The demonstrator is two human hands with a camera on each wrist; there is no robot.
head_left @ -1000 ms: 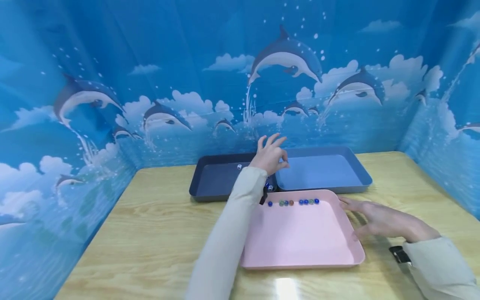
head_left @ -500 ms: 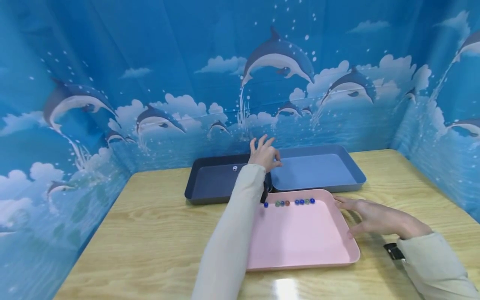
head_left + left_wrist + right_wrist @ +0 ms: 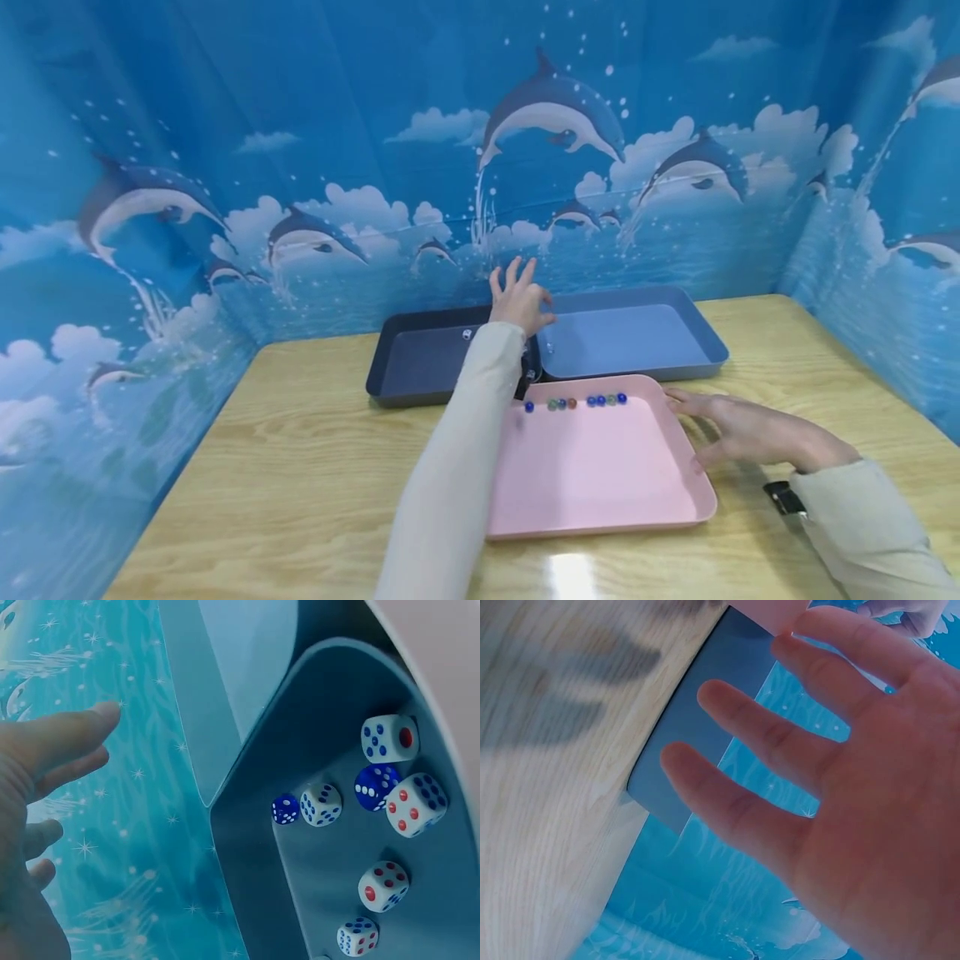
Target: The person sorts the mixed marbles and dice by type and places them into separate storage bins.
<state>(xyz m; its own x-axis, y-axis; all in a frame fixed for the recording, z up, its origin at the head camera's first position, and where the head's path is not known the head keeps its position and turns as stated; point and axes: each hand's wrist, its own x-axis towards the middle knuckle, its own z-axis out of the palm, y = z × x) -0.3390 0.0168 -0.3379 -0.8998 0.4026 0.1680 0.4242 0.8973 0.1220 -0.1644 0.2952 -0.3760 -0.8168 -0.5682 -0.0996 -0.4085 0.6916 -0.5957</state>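
Observation:
My left hand (image 3: 520,304) hangs over where the dark tray (image 3: 420,358) meets the blue tray (image 3: 630,333). Thumb and forefinger stand apart, with nothing between them. Just below them, a small pale glassy object (image 3: 550,347) shows at the blue tray's left end, its kind too blurred to make out. White dice (image 3: 416,805) and blue dice (image 3: 377,787) lie in the dark tray in the left wrist view. My right hand (image 3: 757,433) touches the right rim of the pink tray (image 3: 592,483), fingers spread and fairly straight. Several glass marbles (image 3: 602,401) line that tray's far side.
All three trays rest on a wooden table (image 3: 300,467), the pink one in front of the other two. A blue dolphin-print curtain (image 3: 360,150) hangs behind and along the sides. My left sleeve (image 3: 450,467) crosses over the pink tray's left part.
My left thumb and forefinger have parted from their pinch, and the small pale object now shows in the blue tray beneath. The view has shifted slightly; my right hand stays at the pink rim.

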